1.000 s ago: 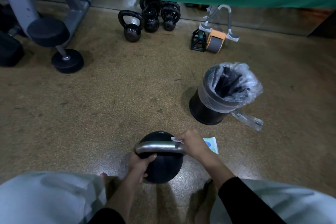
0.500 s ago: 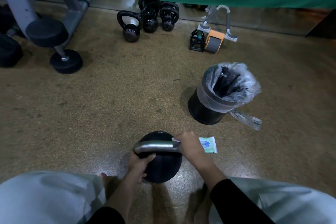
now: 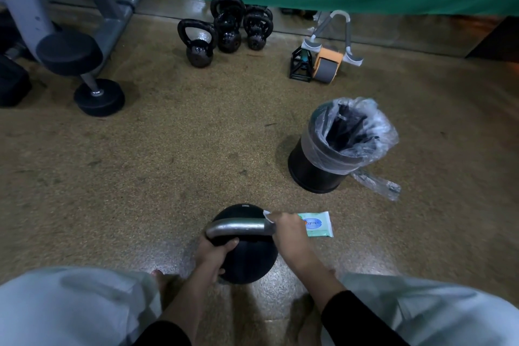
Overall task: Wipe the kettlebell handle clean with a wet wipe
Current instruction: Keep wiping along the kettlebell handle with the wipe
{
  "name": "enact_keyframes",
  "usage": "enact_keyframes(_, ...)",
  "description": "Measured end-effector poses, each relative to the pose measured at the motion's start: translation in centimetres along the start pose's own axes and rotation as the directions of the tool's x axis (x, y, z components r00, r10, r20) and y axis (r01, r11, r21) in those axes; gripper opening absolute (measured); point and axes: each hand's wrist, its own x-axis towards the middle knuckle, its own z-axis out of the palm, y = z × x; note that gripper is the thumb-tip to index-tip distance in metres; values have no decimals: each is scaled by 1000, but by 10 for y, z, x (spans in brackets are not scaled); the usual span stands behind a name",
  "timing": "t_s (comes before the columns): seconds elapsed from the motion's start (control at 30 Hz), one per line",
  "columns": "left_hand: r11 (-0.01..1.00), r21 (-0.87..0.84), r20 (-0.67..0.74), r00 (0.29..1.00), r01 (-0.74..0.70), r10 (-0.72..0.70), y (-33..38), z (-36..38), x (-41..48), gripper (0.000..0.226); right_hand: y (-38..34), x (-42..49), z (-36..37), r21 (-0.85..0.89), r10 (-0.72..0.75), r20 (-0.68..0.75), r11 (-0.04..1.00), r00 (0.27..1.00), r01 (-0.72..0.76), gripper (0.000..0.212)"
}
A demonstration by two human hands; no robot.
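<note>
Brace the kettlebell (image 3: 247, 261) with the left hand (image 3: 213, 257) gripping its side; with the right hand (image 3: 286, 229) curled round wipe (image 3: 266, 215) and handle (image 3: 238, 227), drag firmly leftward, twisting to reach underneath.

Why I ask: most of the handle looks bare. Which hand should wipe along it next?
Right. The right hand pinches the wet wipe against the right end of the handle, while the left hand grips the kettlebell at the left end, steadying it.
</note>
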Motion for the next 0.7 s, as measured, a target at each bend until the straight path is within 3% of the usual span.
enact_keyframes(0.17, 1000, -6, 3, 1000, 8, -8, 2, 0, -1, 61, 7, -25, 11, 109, -62, -79, 992, 995, 70, 64)
enact_keyframes(0.33, 1000, -10, 2, 1000, 11, -11, 2, 1, -1, 60, 13, -19, 16, 139, 5, -126, 990, 992, 13, 64)
enact_keyframes(0.53, 1000, -15, -2, 1000, 6, -6, 1, 1, -1, 62, 4, -33, 46, 205, -78, -237, 970, 968, 129, 63)
enact_keyframes(0.7, 1000, -26, 1, 1000, 5, -5, 0, 1, 2, 63, 14, -28, 43, 241, 11, -326, 968, 945, 72, 60)
